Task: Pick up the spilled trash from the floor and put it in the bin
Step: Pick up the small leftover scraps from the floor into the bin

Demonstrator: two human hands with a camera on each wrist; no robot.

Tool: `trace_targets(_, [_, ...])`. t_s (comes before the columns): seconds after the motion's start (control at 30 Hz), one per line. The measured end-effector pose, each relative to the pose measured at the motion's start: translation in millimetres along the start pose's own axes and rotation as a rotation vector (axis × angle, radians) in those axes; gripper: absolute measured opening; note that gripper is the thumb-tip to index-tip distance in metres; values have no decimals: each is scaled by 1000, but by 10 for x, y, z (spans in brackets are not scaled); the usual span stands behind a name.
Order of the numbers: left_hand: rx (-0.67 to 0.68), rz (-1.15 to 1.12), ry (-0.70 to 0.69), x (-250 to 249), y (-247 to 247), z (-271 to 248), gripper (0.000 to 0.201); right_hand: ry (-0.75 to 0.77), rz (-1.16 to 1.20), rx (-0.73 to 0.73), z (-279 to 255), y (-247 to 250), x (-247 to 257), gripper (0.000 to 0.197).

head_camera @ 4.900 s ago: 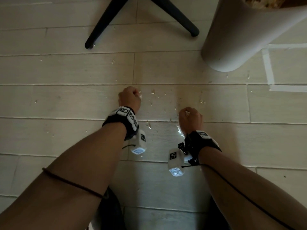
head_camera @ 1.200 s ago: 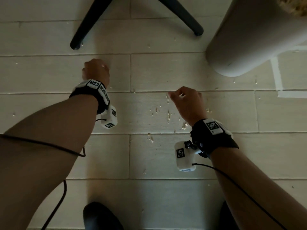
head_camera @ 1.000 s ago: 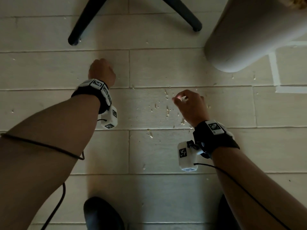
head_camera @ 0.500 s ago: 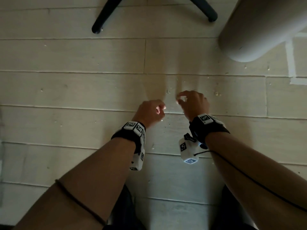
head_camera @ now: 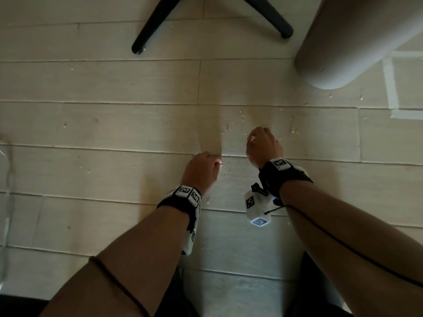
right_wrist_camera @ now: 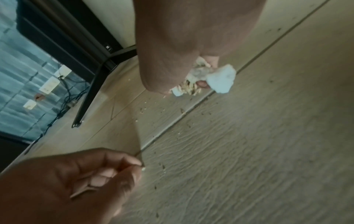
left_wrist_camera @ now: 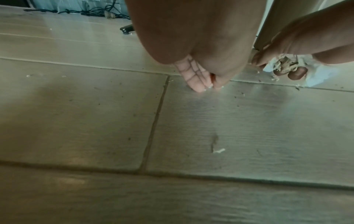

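Observation:
Small pale trash scraps [head_camera: 229,127] lie scattered on the light plank floor. My left hand [head_camera: 217,162] is low over a plank seam, with thumb and fingertips pinched on a tiny crumb [right_wrist_camera: 143,168]. The left wrist view shows the same pinch of my left hand [left_wrist_camera: 207,87]. My right hand [head_camera: 253,138], just to the right and farther out, grips a wad of white tissue and shavings [right_wrist_camera: 220,78], which also shows in the left wrist view [left_wrist_camera: 283,66]. The grey bin [head_camera: 343,42] stands at the upper right, beyond my right hand.
Two black chair legs [head_camera: 148,30] splay across the floor at the top. White tape lines [head_camera: 389,83] mark the floor right of the bin. More crumbs [head_camera: 294,131] lie near the right hand, and a lone sliver [left_wrist_camera: 219,150] lies nearer to me. Cables [right_wrist_camera: 63,97] run along the far wall.
My left hand has swung from the left part of the floor to the middle, beside the right hand, and now pinches a crumb. The right hand keeps its wad and has barely moved.

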State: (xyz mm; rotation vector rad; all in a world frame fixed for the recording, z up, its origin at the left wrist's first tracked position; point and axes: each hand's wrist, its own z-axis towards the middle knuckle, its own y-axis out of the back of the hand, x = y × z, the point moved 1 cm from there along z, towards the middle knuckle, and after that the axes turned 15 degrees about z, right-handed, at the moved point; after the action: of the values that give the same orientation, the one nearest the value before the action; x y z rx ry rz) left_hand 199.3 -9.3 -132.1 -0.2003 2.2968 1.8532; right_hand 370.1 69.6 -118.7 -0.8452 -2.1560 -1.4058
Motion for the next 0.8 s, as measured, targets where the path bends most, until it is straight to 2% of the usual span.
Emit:
trace_targets(0.13, [49, 52, 38, -73, -40, 85, 18, -113, 230, -68, -51, 162, -180, 21])
trace_targets(0.23, [22, -44, 87, -184, 52, 277, 16, -183, 399, -163, -107, 260, -350, 15])
trace_targets(0.43, [-38, -201, 128, -387, 366, 817, 12, -135, 393, -209, -228, 319, -475, 19])
trace_targets(0.67, [-27, -108, 98, -413, 453, 1165, 27, -122, 364, -196, -243, 259, -510, 25])
trace_targets(0.8, [-36, -67, 49, -450, 433, 1238, 29, -68, 370, -193, -196, 191, -454, 22])
